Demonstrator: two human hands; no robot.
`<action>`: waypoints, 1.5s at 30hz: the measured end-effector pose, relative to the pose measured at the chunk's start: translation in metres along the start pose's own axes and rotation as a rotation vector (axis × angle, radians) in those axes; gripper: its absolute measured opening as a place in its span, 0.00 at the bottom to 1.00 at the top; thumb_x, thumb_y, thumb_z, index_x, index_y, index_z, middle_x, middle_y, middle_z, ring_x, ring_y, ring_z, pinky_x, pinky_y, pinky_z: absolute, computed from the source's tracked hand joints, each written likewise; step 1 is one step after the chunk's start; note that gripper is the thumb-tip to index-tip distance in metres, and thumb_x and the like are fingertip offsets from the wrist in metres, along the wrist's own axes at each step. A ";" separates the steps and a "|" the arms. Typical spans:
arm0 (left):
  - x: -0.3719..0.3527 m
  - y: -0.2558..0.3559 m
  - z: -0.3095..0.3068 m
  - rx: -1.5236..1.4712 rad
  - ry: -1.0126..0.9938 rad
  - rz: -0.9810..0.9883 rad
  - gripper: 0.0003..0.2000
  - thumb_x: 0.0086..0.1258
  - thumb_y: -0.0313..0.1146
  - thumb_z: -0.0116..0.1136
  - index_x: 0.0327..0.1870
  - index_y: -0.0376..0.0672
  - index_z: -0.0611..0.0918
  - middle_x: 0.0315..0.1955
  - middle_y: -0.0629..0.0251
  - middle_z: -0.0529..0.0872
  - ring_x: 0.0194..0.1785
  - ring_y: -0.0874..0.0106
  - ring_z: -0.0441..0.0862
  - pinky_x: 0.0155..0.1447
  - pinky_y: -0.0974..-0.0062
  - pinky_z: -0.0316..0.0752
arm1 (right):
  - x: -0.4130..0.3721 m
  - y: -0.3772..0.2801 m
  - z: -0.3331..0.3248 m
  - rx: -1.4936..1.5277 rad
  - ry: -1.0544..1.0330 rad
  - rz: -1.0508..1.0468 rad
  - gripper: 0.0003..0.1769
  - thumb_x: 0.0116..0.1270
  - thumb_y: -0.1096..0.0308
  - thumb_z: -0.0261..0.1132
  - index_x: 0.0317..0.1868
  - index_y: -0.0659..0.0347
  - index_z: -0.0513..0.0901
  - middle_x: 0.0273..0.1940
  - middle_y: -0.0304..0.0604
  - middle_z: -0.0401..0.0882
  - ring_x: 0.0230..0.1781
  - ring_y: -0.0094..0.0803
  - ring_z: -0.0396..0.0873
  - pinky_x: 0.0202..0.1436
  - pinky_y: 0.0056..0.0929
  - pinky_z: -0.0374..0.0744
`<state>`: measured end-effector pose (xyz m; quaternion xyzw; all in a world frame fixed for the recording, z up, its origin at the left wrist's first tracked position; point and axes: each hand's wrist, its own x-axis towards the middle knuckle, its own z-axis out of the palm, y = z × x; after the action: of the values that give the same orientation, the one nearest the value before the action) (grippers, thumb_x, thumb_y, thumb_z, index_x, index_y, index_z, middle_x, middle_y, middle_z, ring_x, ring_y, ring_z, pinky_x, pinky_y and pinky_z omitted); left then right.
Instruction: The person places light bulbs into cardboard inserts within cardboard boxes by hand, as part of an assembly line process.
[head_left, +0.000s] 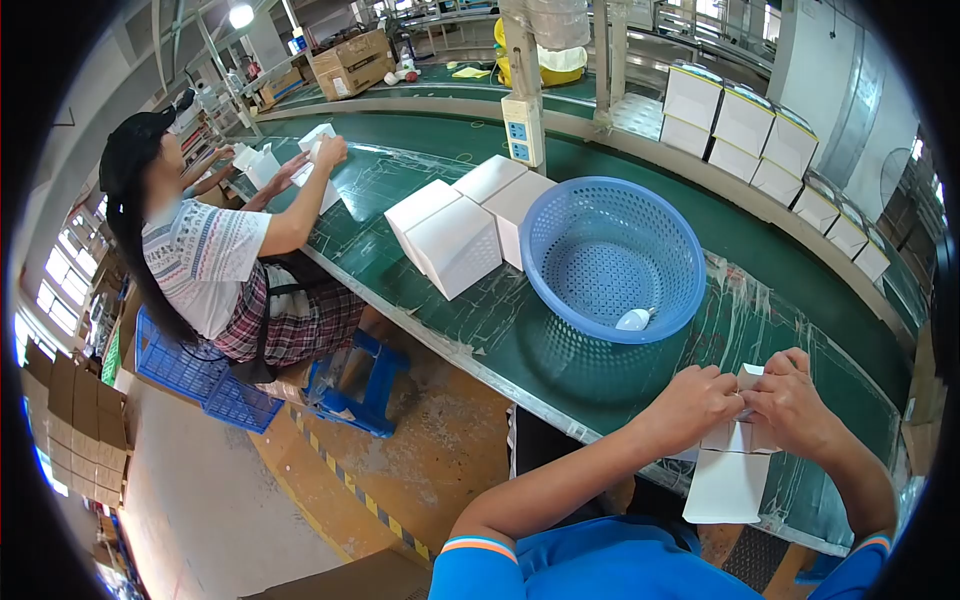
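Both of my hands are at the near right part of the green worktable, closed on a white cardboard box [728, 487]. A long flap hangs toward me past the table edge. My left hand [697, 402] pinches the box's upper edge from the left. My right hand [791, 400] grips it from the right, and its fingers almost meet the left ones. The fingers cover much of the box, so its inside is hidden. Beyond them stands a blue plastic basket [612, 262] with a white light bulb [635, 319] at its bottom.
White boxes [455, 243] are grouped left of the basket on the green worktable [560, 385]. A co-worker [205, 250] sits at the left, handling a white box. A post with sockets [520, 130] rises behind. More white boxes [740, 125] line the far right ledge.
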<state>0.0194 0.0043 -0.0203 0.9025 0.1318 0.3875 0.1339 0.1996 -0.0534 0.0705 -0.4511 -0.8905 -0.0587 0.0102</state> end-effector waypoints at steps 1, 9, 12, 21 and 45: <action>0.000 0.000 -0.001 0.004 -0.006 0.007 0.04 0.57 0.30 0.57 0.31 0.45 0.81 0.34 0.66 0.78 0.39 0.67 0.78 0.40 0.68 0.73 | 0.001 -0.001 -0.001 0.003 0.000 -0.002 0.09 0.47 0.70 0.70 0.33 0.57 0.87 0.29 0.35 0.82 0.40 0.32 0.71 0.58 0.38 0.61; 0.000 0.002 -0.003 0.031 -0.053 0.014 0.04 0.57 0.30 0.56 0.32 0.44 0.80 0.34 0.66 0.77 0.40 0.68 0.77 0.42 0.69 0.72 | 0.005 0.003 -0.016 0.057 -0.024 0.003 0.12 0.44 0.73 0.72 0.34 0.57 0.87 0.27 0.37 0.83 0.39 0.33 0.72 0.57 0.38 0.62; 0.000 0.003 -0.004 0.032 -0.056 0.015 0.04 0.57 0.30 0.56 0.32 0.45 0.80 0.34 0.67 0.77 0.39 0.68 0.77 0.42 0.69 0.71 | 0.005 0.005 -0.019 0.066 -0.027 0.013 0.13 0.43 0.72 0.72 0.34 0.56 0.87 0.27 0.36 0.83 0.39 0.33 0.72 0.57 0.39 0.62; 0.001 0.002 -0.005 -0.028 -0.028 0.040 0.04 0.57 0.31 0.55 0.32 0.45 0.79 0.32 0.67 0.76 0.39 0.67 0.77 0.42 0.68 0.71 | 0.002 0.013 -0.006 0.118 -0.057 -0.022 0.14 0.40 0.65 0.75 0.33 0.52 0.87 0.27 0.33 0.81 0.39 0.33 0.72 0.54 0.41 0.62; -0.007 -0.009 -0.021 -0.377 -0.019 -0.448 0.09 0.62 0.30 0.62 0.41 0.37 0.82 0.36 0.54 0.83 0.39 0.55 0.82 0.44 0.62 0.76 | 0.082 0.029 -0.019 0.175 0.313 -0.011 0.02 0.57 0.66 0.68 0.29 0.53 0.86 0.29 0.37 0.83 0.37 0.35 0.76 0.47 0.39 0.69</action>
<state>-0.0021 0.0132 -0.0147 0.8139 0.2521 0.3574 0.3824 0.1735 0.0270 0.0977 -0.4287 -0.8823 -0.0504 0.1876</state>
